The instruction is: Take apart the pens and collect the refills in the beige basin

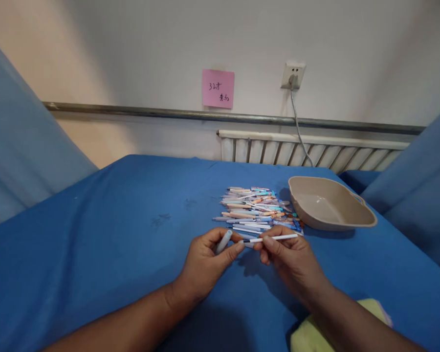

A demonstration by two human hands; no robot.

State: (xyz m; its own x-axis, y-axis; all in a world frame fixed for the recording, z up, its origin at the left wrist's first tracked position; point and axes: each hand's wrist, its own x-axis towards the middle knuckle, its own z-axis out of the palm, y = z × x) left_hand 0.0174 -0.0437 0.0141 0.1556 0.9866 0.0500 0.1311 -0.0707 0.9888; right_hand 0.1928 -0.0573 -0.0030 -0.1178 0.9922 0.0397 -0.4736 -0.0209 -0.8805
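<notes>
My left hand (205,261) is closed around a pale blue-grey pen barrel (224,241), which slants upward between thumb and fingers. Its thumb and fingertip also meet at the dark tip of a thin white pen refill (286,237). The refill lies nearly level between both hands, and my right hand (293,259) pinches it along its middle. Just beyond my fingers, a pile of pens and pen parts (247,210) in white, peach, blue and orange lies on the blue cloth (132,234). My hands hide the near edge of the pile.
A beige plastic basin (332,203) stands right of the pile. Under my right forearm is a yellow-green cloth item (310,337). Behind are a radiator (271,149), a metal rail (161,112), a pink note (218,88) and a socket with a cord (293,76). Blue curtains (25,142) hang at both sides.
</notes>
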